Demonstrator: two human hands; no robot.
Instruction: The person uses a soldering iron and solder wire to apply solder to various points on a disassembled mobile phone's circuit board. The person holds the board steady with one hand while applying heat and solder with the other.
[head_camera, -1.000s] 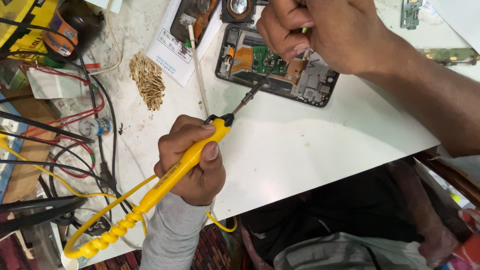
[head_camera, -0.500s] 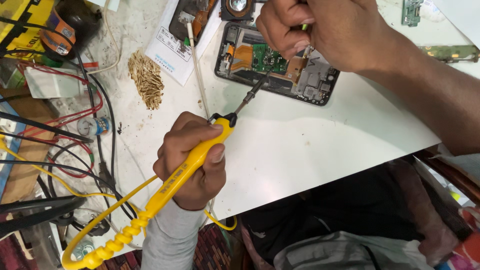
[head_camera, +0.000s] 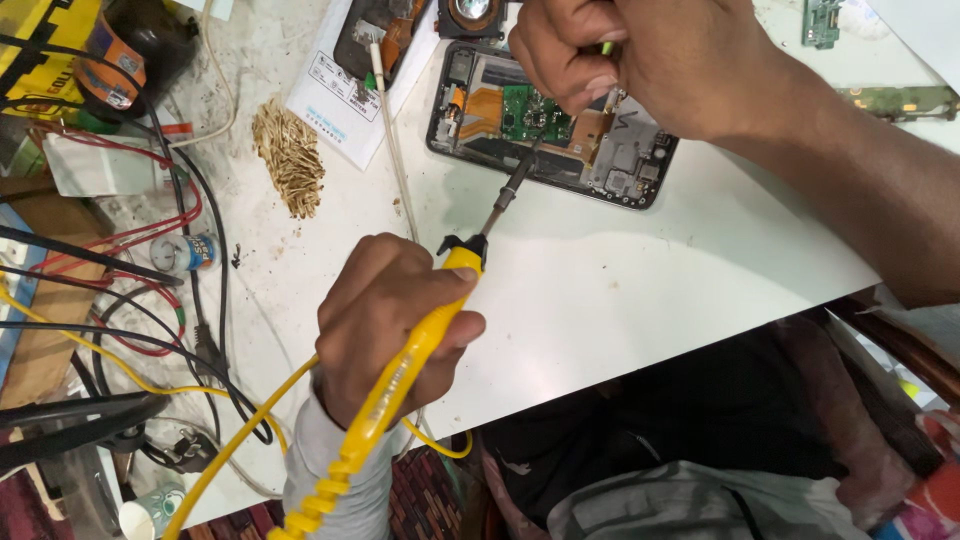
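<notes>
Cables, red, black and yellow, tangle over the left edge of the white workbench, with a small cylindrical cell lying among them. Just beyond, a wad of brass tip-cleaning wool sits near the work, probably for wiping a hot tip. Beside it a printed card lies partly under a second opened phone.

The left hand is closed in a full fist around the yellow soldering iron, thumb along the handle, seemingly to steady the long shaft. The iron slants up and to the right, and its dark tip reaches the lower edge of the opened smartphone, close to the green circuit board; whether it touches a pad cannot be told.

That phone lies flat, back cover off, near the far edge of the bench. Over it the right hand has its fingers pinched together on something thin and small with a green end, too hidden to name, held right above the board where the tip points. A loose green board lies at far right.
</notes>
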